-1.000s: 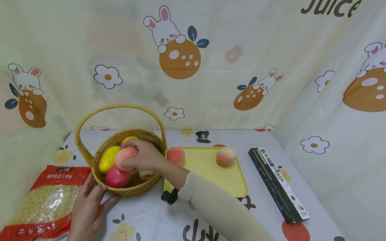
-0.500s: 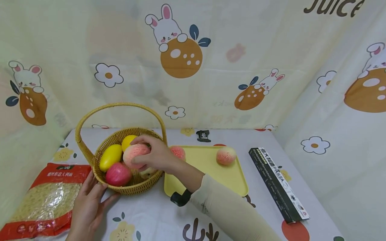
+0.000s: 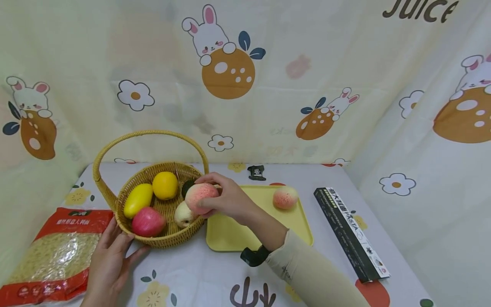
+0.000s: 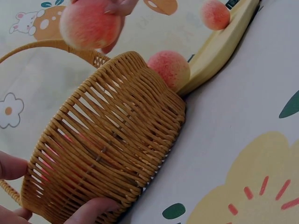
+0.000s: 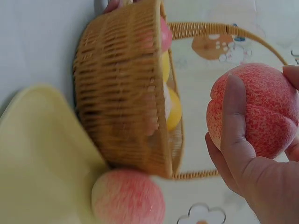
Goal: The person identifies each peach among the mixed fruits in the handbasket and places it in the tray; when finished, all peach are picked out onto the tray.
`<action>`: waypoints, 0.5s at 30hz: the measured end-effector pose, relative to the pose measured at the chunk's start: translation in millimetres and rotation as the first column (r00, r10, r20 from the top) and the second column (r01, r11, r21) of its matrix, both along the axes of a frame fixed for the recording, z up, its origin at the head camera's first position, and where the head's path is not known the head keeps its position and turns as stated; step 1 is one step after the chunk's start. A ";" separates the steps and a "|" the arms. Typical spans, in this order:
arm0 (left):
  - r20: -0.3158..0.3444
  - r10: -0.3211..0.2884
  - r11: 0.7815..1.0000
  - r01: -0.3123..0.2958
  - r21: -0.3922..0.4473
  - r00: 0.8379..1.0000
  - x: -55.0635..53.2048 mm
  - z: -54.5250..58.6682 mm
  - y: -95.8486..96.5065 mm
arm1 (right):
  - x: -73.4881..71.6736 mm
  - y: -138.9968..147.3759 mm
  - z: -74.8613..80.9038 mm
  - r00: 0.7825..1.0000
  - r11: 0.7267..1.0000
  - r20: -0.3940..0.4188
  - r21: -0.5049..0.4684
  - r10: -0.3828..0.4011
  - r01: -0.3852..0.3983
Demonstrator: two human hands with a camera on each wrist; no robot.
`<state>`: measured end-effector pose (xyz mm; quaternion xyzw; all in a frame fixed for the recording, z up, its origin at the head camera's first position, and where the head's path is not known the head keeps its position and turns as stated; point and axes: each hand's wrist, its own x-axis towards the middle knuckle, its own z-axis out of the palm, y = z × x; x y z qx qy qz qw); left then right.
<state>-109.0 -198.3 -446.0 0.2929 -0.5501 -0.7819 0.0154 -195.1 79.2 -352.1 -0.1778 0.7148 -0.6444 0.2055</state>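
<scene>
My right hand (image 3: 232,198) holds a pink peach (image 3: 200,198) over the right rim of the wicker basket (image 3: 163,242). In the right wrist view, the thumb lies along one side of that peach (image 5: 266,109). My left hand (image 3: 109,260) holds the basket's front left wall from outside, its thumb (image 4: 96,210) on the weave. Inside the basket lie a yellow mango (image 3: 138,201), an orange-yellow round fruit (image 3: 165,186), a pinkish-red fruit (image 3: 148,222), a pale pear-like fruit (image 3: 184,215) and a partly hidden dark fruit (image 3: 187,186).
A yellow tray (image 3: 245,241) adjoins the basket on the right. One peach (image 3: 285,198) sits at its far right; another peach (image 4: 169,69) rests beside the basket, mostly hidden in the head view. A red pasta bag (image 3: 57,256) lies left, a black box (image 3: 350,234) right.
My right hand has lifted the peach out from among the fruit and moved it rightward to the basket's right rim. The orange-yellow fruit is now uncovered. My left hand stays on the basket.
</scene>
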 end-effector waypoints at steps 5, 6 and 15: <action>-0.011 -0.003 1.000 0.003 0.006 1.000 0.6 -0.1 -1.3 | -0.9 23.0 -5.2 0.999 0.999 0.005 -0.010 -0.045 0.045; -0.015 -0.004 1.000 0.004 0.003 1.000 0.7 -0.3 -1.4 | -1.1 27.5 -6.6 0.999 0.999 0.005 -0.008 -0.054 0.054; -0.016 -0.011 1.000 0.011 0.016 1.000 1.1 -1.3 -2.3 | 1.4 69.6 -14.4 0.988 0.988 0.022 0.029 -0.153 0.152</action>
